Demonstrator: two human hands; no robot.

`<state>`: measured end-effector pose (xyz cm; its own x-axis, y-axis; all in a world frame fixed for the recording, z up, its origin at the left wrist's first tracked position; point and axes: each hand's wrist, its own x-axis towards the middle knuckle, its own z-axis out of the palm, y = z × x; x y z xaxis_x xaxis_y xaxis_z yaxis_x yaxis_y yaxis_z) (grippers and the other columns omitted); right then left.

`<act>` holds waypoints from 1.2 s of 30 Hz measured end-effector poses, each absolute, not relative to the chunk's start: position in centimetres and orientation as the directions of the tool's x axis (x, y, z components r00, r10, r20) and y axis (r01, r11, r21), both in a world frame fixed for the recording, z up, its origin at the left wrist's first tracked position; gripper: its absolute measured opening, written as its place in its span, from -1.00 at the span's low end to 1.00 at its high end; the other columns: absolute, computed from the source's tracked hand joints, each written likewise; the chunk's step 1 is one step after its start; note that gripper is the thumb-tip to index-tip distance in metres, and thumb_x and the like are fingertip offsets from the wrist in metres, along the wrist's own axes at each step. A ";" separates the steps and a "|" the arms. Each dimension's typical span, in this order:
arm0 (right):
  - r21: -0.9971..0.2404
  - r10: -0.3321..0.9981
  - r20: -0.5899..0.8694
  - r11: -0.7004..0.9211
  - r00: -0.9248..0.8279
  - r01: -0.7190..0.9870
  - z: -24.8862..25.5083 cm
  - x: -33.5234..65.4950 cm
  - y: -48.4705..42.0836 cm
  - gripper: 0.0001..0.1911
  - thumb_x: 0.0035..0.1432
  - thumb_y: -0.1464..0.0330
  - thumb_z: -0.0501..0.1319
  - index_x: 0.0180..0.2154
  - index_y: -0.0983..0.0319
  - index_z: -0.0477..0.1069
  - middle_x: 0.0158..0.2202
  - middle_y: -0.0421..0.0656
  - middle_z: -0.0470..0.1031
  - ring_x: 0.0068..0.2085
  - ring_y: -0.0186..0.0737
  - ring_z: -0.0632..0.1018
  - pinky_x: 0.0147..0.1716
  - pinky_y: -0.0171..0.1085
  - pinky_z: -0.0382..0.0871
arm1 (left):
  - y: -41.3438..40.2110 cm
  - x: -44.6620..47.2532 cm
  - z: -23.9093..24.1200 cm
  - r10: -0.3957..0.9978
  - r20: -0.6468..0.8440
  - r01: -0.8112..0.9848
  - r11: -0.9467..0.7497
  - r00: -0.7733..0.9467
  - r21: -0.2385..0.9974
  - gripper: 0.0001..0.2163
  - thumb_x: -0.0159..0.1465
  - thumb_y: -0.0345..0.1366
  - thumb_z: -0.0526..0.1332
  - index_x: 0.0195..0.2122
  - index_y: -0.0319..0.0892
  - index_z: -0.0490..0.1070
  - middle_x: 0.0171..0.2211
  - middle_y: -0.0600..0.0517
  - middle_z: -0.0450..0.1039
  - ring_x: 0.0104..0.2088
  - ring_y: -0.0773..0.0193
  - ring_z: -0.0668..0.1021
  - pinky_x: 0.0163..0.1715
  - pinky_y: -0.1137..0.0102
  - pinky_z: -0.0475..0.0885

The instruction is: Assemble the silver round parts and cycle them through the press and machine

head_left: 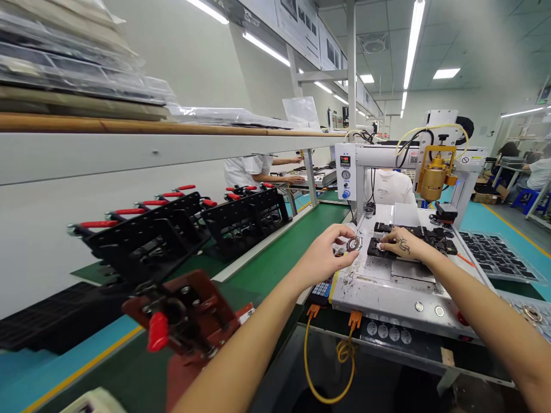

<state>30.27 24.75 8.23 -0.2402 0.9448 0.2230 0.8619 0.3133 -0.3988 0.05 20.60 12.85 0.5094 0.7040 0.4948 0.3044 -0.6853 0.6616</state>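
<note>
My left hand (327,256) is at the left side of the white machine bed, thumb and fingers closed around a small round metal ring (353,244). To its right, my right hand (403,243) reaches down to the black fixture (373,249) on the bed. Its fingertips are pinched together at the fixture's left end, over a small pale piece that they mostly hide. Above and behind the fixture hangs the machine's gold-coloured head (433,182), apart from both hands.
Black clamp fixtures with red handles (150,221) stand along the left. A brown clamp jig (189,312) is nearer. At right lies a clear tray of black parts (499,255). An orange cable (306,355) hangs in front. Co-workers sit beyond the machine.
</note>
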 end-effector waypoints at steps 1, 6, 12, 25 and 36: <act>-0.387 0.944 0.234 0.310 -0.233 0.868 8.1 30.2 24.7 -0.69 0.27 0.10 0.40 -0.16 0.19 0.76 -0.29 -0.08 0.66 -0.18 -0.02 0.60 -0.11 -0.19 0.45 | 20.1 -0.3 12.6 0.715 0.489 0.307 -0.674 0.500 0.672 -0.75 0.26 -0.22 0.34 -0.05 -0.11 0.46 0.08 -0.07 0.51 0.05 0.10 0.55 0.11 0.14 0.50; -0.340 0.932 0.317 0.286 -0.178 0.896 8.6 29.1 24.1 -0.75 0.25 0.18 0.43 -0.13 0.16 0.76 -0.21 0.02 0.61 -0.10 0.14 0.58 -0.02 -0.03 0.42 | 17.3 -0.3 11.8 0.763 0.461 0.241 -0.602 0.452 0.761 -0.66 0.25 -0.21 0.36 0.03 -0.09 0.45 0.05 -0.07 0.57 -0.01 0.11 0.60 0.09 0.13 0.53; -0.368 0.834 0.552 0.248 -0.005 0.896 8.6 33.2 14.3 -0.59 0.54 0.20 0.08 0.20 0.21 0.53 0.03 0.05 0.55 0.05 0.05 0.54 0.09 -0.06 0.39 | 11.9 0.3 8.3 0.794 0.423 0.185 -0.539 0.435 0.822 -0.66 0.25 -0.25 0.35 0.04 -0.03 0.40 -0.12 0.01 0.62 -0.11 0.13 0.68 -0.03 0.24 0.62; -0.330 0.530 0.797 -0.017 0.289 0.944 -5.8 38.7 -1.6 -0.75 0.44 0.14 0.26 -0.16 0.21 0.45 -0.22 0.00 0.50 -0.12 0.10 0.50 0.00 0.08 0.37 | 10.3 4.4 -3.3 0.731 0.178 0.243 -0.431 0.658 0.869 -0.68 0.23 -0.25 0.39 0.01 -0.08 0.46 -0.12 0.01 0.66 -0.15 0.14 0.69 -0.05 0.25 0.61; -0.290 0.859 0.505 0.263 -0.086 0.920 -11.8 28.5 1.1 -0.72 0.55 0.41 0.08 0.10 0.25 0.52 -0.11 0.04 0.63 -0.09 0.07 0.61 -0.09 0.00 0.52 | 11.0 7.4 -10.7 0.512 0.179 0.232 -0.638 0.840 0.735 -0.63 0.13 -0.43 0.45 -0.03 -0.14 0.49 0.42 -0.24 0.37 0.45 -0.13 0.37 0.51 -0.09 0.11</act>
<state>28.52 1.07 -11.84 -0.0858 0.8586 0.5054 0.9203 0.2626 -0.2900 7.39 10.96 -10.74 0.8400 0.5121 0.1792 0.2319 -0.6375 0.7347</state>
